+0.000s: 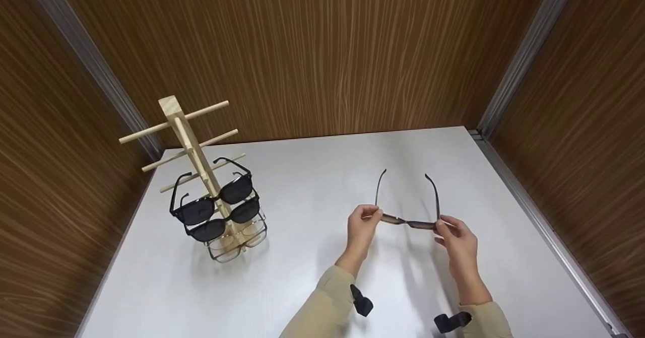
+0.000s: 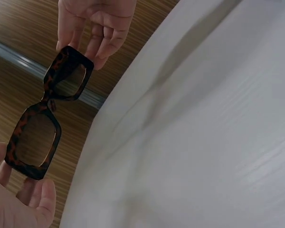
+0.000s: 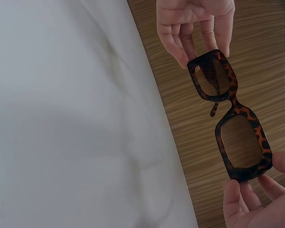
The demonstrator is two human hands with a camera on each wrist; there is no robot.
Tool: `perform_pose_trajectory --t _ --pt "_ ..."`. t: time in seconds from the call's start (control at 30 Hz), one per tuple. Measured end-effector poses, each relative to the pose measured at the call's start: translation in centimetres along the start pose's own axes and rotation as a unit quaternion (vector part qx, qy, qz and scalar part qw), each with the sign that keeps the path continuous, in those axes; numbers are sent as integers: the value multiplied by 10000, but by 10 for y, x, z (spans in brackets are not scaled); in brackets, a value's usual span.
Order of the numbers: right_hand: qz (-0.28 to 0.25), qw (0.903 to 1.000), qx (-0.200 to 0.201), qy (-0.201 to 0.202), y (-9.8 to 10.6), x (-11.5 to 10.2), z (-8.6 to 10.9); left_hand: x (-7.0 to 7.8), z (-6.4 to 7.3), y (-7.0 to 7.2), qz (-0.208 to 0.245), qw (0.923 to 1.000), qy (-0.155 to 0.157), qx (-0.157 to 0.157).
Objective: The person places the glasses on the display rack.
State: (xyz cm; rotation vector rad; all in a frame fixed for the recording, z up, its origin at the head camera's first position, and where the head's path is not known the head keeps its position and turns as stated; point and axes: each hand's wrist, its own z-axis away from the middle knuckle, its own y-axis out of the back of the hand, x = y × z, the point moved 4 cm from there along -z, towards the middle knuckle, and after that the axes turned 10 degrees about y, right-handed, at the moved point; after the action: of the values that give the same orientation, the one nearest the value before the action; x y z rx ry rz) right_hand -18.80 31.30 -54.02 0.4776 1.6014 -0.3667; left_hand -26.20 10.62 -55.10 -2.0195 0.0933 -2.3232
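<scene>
Tortoiseshell sunglasses (image 1: 421,224) with brown lenses are held above the white table, their temples unfolded and pointing away from me. My left hand (image 1: 362,232) pinches the left end of the frame between thumb and fingers. At the opposite end, my right hand (image 1: 458,250) grips the corner by the hinge. Both wrist views show the thick, angular front of the sunglasses (image 2: 35,137) stretched between the two hands, with the mottled brown pattern plain on the rim (image 3: 253,115). A shadow of hands and sunglasses falls on the tabletop.
On the left stands a wooden eyewear rack (image 1: 171,107) with several crossbars. Black sunglasses (image 1: 196,211), a second black pair (image 1: 209,230) and thin-framed clear glasses (image 1: 223,246) hang low on it. Wood-grain panels (image 1: 322,56) enclose the white table (image 1: 302,177) at back and sides.
</scene>
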Motion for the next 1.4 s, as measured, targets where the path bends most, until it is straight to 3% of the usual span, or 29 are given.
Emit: perform_pose_trajectory --t 0.33,0.63,0.77,1.4 --pt "-1 9992 -215 328 -14 -7 8 13 7 20 257 9995 -156 62" --pt "-182 9978 -523 378 -27 -11 9 34 21 40 -67 9990 -407 163" --pt "-265 9969 -637 370 -33 -14 10 28 20 48 -242 9983 -427 304" --pt "-578 9920 -1051 399 -59 -25 19 39 40 83 -424 9963 -540 513"
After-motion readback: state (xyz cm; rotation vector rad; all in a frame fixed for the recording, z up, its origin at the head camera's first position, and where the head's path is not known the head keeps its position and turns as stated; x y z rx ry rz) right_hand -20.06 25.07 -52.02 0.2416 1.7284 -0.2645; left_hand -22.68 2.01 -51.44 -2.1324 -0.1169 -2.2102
